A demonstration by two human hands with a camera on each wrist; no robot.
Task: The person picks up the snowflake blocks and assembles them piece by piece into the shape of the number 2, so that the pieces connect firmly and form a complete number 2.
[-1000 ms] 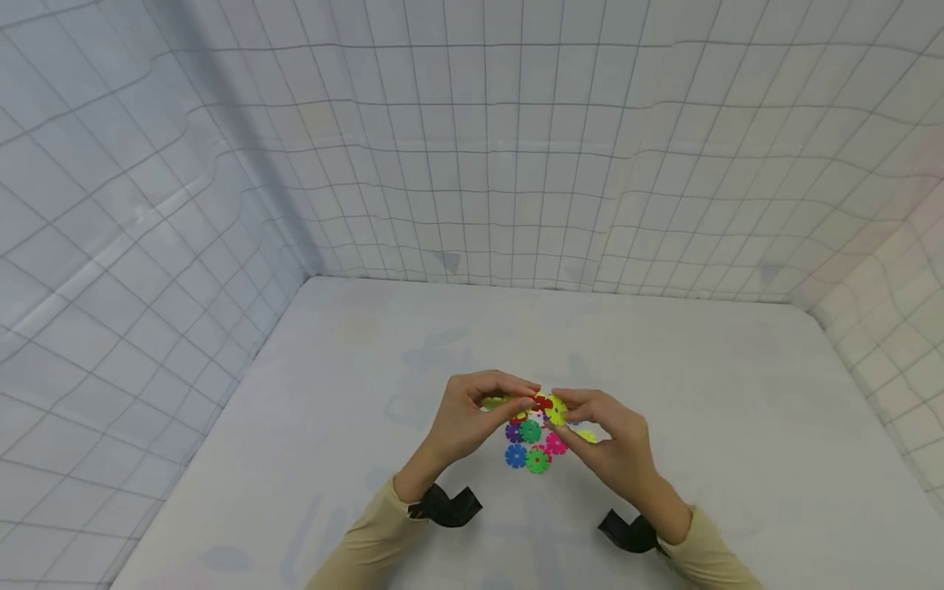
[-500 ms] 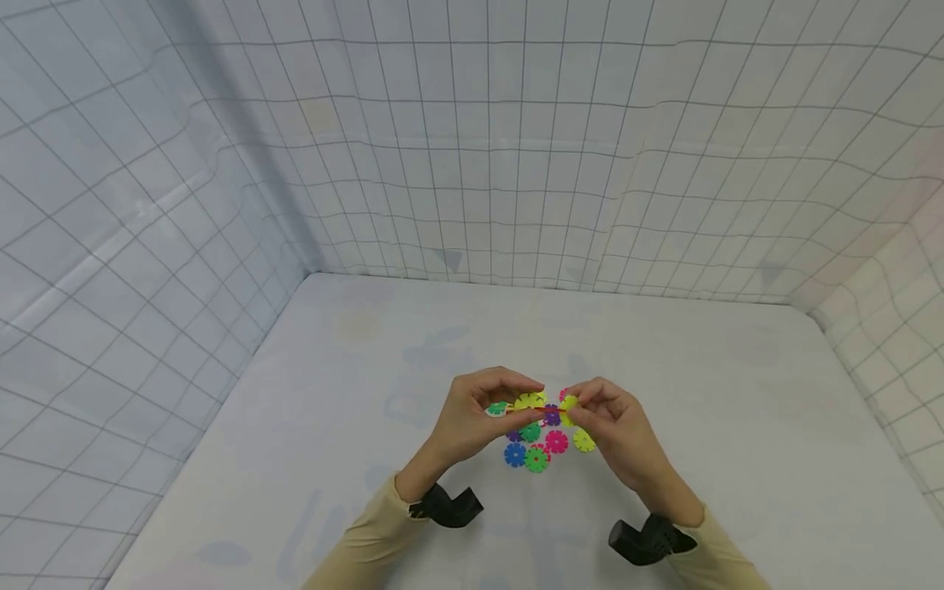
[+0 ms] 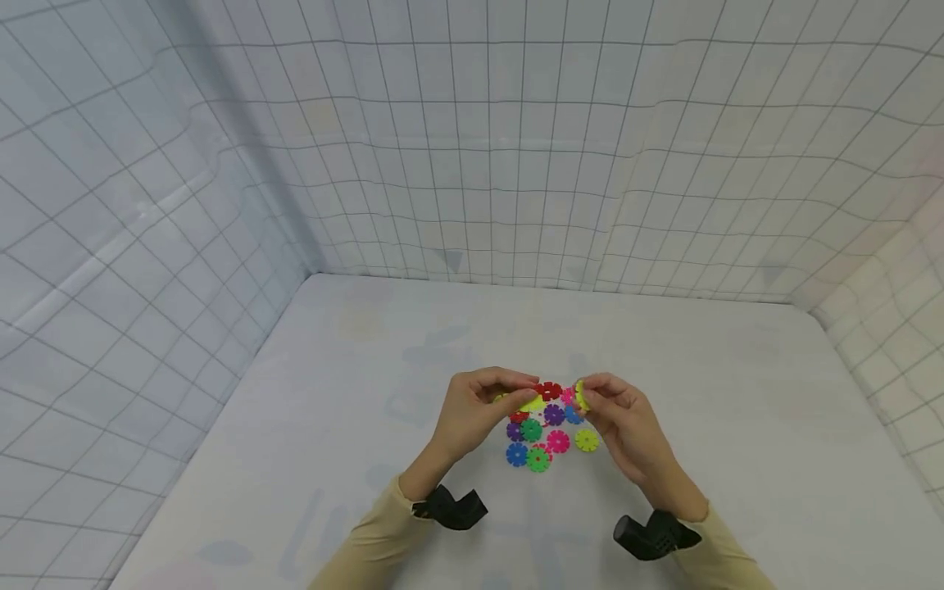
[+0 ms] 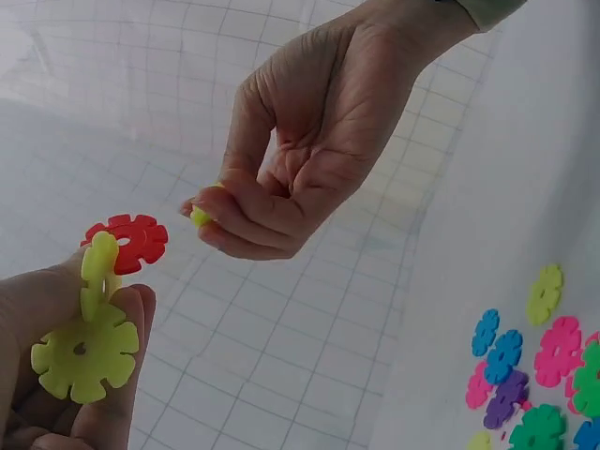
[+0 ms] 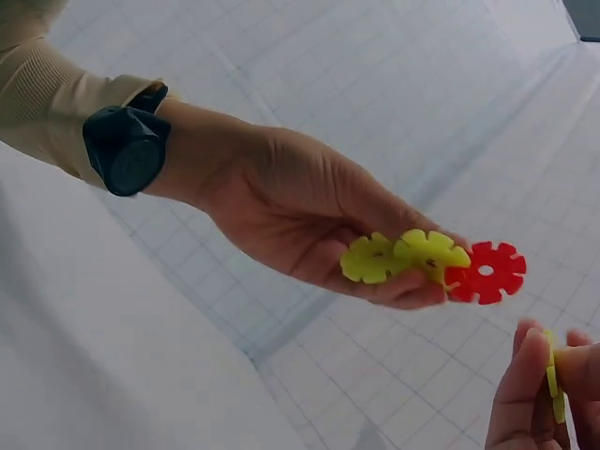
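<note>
Flanking the red disc (image 5: 509, 272), yellow discs (image 4: 98, 367) are pinched by left hand (image 3: 472, 412) and right hand (image 3: 624, 424), presumably keeping its slots exposed.

Under the left grip (image 3: 472, 414) and right grip (image 3: 627, 426) I'm seeing a white bench (image 3: 310, 426) stretching away, pale grey shapes (image 3: 225, 555) mottling it. Past both, a grid-lined back wall (image 3: 509, 164) is rising; left of the left grip a bluish wall (image 3: 111, 360) is slanting, catching a pale streak (image 3: 140, 211), while right of the right grip a creamier wall (image 3: 900, 328) is standing.
</note>
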